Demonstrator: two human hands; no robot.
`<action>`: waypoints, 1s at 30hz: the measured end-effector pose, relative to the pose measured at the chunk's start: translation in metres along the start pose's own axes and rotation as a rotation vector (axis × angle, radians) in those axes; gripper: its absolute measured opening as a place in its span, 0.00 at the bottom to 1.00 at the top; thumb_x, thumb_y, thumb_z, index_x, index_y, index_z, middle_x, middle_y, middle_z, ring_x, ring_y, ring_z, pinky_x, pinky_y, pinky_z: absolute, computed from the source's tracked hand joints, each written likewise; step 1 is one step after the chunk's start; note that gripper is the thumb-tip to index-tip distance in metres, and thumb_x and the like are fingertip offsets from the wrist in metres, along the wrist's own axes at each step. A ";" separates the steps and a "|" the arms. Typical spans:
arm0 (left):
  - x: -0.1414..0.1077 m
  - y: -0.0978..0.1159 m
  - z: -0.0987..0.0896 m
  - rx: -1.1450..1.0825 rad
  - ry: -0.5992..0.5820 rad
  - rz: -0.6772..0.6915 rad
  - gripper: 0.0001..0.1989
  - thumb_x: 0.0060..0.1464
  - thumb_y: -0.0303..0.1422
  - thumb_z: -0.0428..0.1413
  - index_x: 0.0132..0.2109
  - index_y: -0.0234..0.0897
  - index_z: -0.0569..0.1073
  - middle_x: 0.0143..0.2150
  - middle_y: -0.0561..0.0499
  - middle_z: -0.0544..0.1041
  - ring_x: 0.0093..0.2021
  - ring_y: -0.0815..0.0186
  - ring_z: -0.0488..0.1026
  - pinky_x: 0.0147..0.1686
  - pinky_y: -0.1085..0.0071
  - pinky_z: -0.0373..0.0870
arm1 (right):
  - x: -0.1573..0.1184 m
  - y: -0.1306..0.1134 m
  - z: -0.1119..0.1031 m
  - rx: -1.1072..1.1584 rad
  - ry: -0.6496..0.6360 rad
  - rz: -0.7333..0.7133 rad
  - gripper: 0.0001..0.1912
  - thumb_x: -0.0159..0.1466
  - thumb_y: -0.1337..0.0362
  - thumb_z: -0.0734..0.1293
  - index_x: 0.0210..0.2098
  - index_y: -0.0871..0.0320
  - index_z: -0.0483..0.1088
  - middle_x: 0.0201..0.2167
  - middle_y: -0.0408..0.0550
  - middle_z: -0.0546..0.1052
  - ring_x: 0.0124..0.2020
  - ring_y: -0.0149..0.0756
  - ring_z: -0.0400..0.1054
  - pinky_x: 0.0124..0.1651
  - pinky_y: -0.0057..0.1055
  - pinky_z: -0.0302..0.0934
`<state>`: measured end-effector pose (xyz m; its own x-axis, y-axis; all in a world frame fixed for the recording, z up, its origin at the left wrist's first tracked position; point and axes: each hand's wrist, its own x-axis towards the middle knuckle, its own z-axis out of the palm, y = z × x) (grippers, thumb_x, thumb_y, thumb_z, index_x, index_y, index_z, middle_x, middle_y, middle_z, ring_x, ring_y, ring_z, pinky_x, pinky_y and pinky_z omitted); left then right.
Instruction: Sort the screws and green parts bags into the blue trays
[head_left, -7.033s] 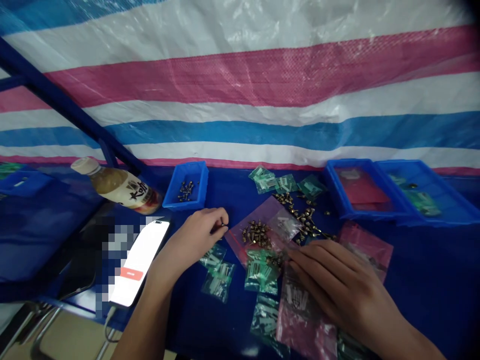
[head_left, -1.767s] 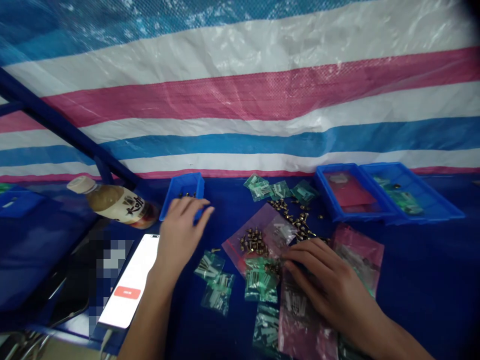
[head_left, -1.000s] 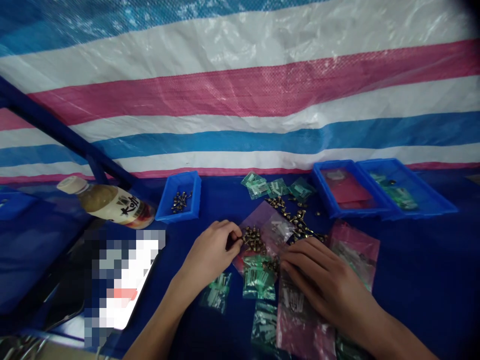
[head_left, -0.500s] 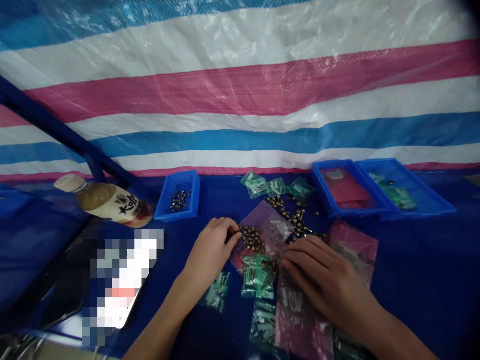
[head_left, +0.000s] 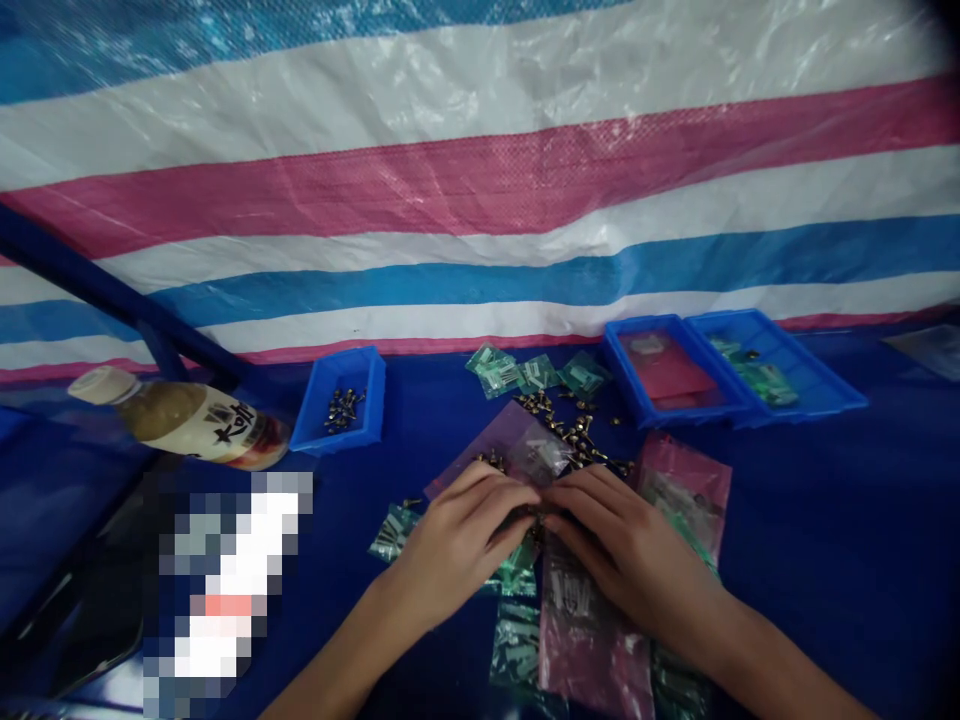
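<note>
My left hand and my right hand meet fingertip to fingertip over the pile of bags and screws. Both are closed in a pinch; what lies between the fingertips is too small and covered to name. Beneath them is a pink-purple plastic bag with brass-coloured screws partly hidden by my left hand. More loose screws are spread just behind my right fingers. A pink bag and a green bag of small parts lie below the hands. Another pink bag is beside my right hand.
A blue tray with screws stands left. Two more, a tray with pink bags and a tray with green bags, stand right. Green bags lie at the back. A bottle and a lit, pixelated screen are at left.
My left hand has moved right, from the screws at the bag's left side to my right hand's fingertips. The view has shifted slightly. A green bag now shows left of my left hand.
</note>
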<state>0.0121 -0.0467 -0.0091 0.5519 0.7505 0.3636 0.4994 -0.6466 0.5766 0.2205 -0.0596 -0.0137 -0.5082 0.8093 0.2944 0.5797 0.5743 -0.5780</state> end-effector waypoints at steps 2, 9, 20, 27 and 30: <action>-0.001 0.002 0.004 -0.005 -0.020 0.052 0.08 0.63 0.25 0.54 0.49 0.38 0.71 0.43 0.49 0.78 0.46 0.64 0.72 0.50 0.65 0.70 | 0.001 0.000 0.001 -0.009 -0.011 -0.026 0.10 0.71 0.68 0.57 0.40 0.59 0.70 0.37 0.49 0.73 0.40 0.38 0.66 0.42 0.37 0.65; -0.001 0.001 0.005 -0.014 0.018 0.033 0.10 0.61 0.24 0.56 0.49 0.37 0.71 0.44 0.50 0.77 0.46 0.67 0.72 0.51 0.68 0.69 | 0.001 -0.002 -0.002 0.064 -0.046 0.011 0.09 0.71 0.70 0.58 0.37 0.59 0.68 0.34 0.48 0.72 0.37 0.36 0.65 0.39 0.35 0.63; 0.003 0.006 0.001 0.113 -0.212 -0.039 0.04 0.64 0.28 0.50 0.45 0.35 0.67 0.41 0.48 0.73 0.45 0.60 0.66 0.52 0.59 0.67 | -0.001 -0.002 -0.003 0.192 -0.022 -0.013 0.08 0.70 0.70 0.59 0.36 0.59 0.67 0.36 0.49 0.73 0.39 0.35 0.65 0.40 0.34 0.63; 0.002 0.008 0.006 0.247 -0.284 -0.015 0.05 0.62 0.26 0.44 0.39 0.35 0.64 0.39 0.45 0.69 0.43 0.57 0.66 0.49 0.56 0.69 | 0.000 -0.005 -0.001 0.195 -0.007 -0.048 0.09 0.70 0.70 0.58 0.35 0.59 0.68 0.34 0.48 0.73 0.37 0.35 0.65 0.39 0.35 0.63; -0.001 0.007 0.008 0.217 -0.268 -0.024 0.06 0.62 0.26 0.43 0.38 0.37 0.63 0.37 0.46 0.69 0.42 0.58 0.66 0.50 0.55 0.69 | -0.002 -0.006 0.000 0.145 0.012 -0.104 0.09 0.70 0.70 0.58 0.36 0.59 0.69 0.35 0.49 0.74 0.37 0.35 0.66 0.40 0.35 0.65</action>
<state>0.0203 -0.0525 -0.0113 0.6797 0.7218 0.1301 0.6290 -0.6649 0.4027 0.2180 -0.0646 -0.0113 -0.5524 0.7484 0.3671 0.4260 0.6320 -0.6474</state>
